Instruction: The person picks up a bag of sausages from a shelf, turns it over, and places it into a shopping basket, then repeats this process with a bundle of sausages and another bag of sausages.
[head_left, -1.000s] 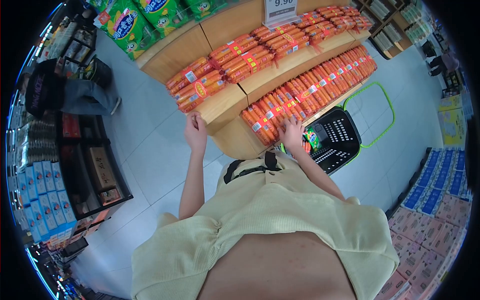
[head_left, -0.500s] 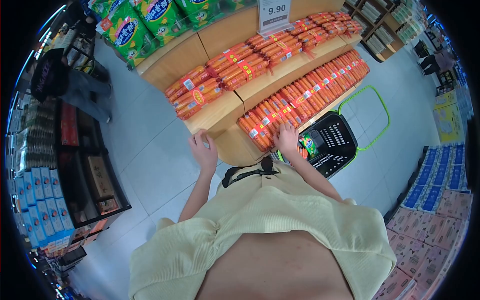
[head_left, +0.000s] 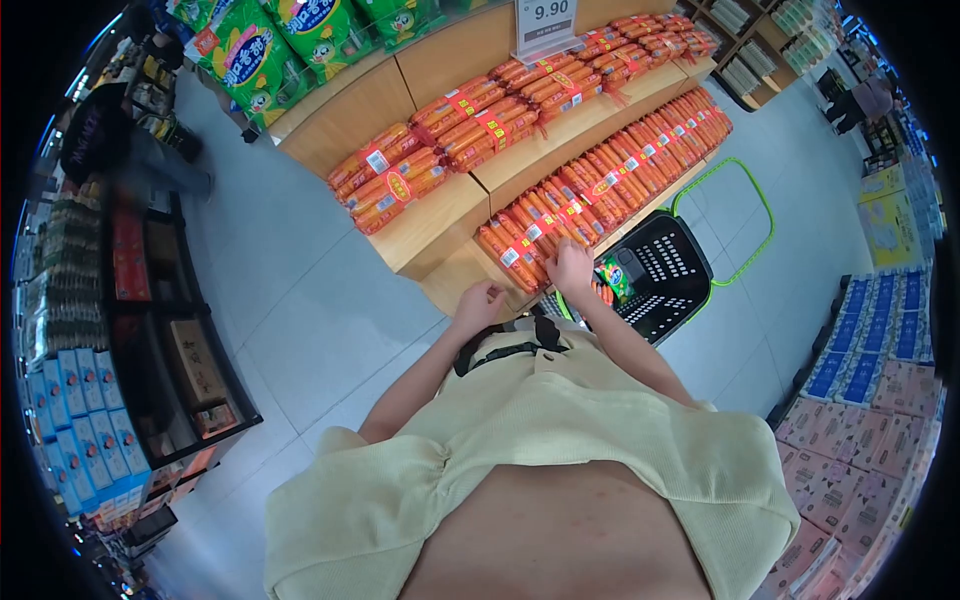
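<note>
While laid on the lower shelf: sausage packs (head_left: 545, 232), orange, in a tight row.
Right hand (head_left: 570, 268): fingers spread flat on the near end of that row; grip not clear.
Left hand (head_left: 478, 303): loosely curled, holding nothing, just off the shelf edge (head_left: 450, 285).
Basket (head_left: 665, 262): black with green handle, on the floor just right of the right hand, a green packet (head_left: 617, 275) inside.
Upper shelf (head_left: 440, 205): more orange packs.
Price sign (head_left: 545, 20): reads 9.90.
</note>
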